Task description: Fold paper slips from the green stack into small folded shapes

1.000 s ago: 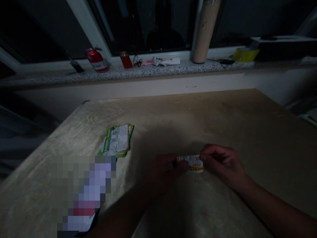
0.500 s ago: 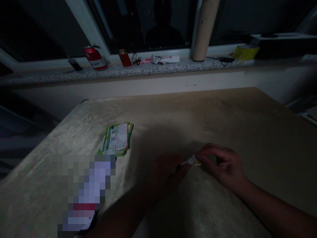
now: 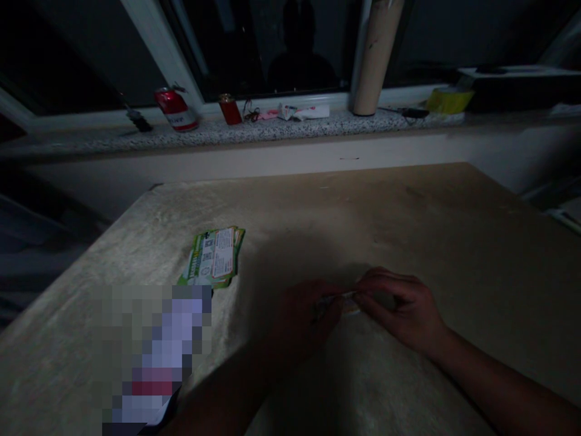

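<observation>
Low over the table, a small printed paper piece [image 3: 349, 312] with whitish and orange patches is pinched between my two hands. Much of it is covered by fingers, and the dim light hides whether it is a card or a packet. My left hand [image 3: 311, 312] lies in deep shadow, closed around its left end. Thumb and forefinger of my right hand [image 3: 402, 309] pinch its right upper edge, close to the left fingertips. Left of the hands rests a small stack of green-and-white printed cards [image 3: 215, 254].
A pixelated light-coloured object [image 3: 167, 345] lies on the table [image 3: 408, 224] beside my left forearm. Behind it, the granite sill [image 3: 272, 128] bears a red can [image 3: 176, 109], a red lighter-like item [image 3: 230, 109], crumpled wrappers [image 3: 304, 111], a cardboard tube [image 3: 376, 60] and a yellow object [image 3: 449, 100].
The paper piece has tilted and sits slightly lower, with less of its printed face showing. My right fingertips have shifted slightly left, nearer the left hand.
</observation>
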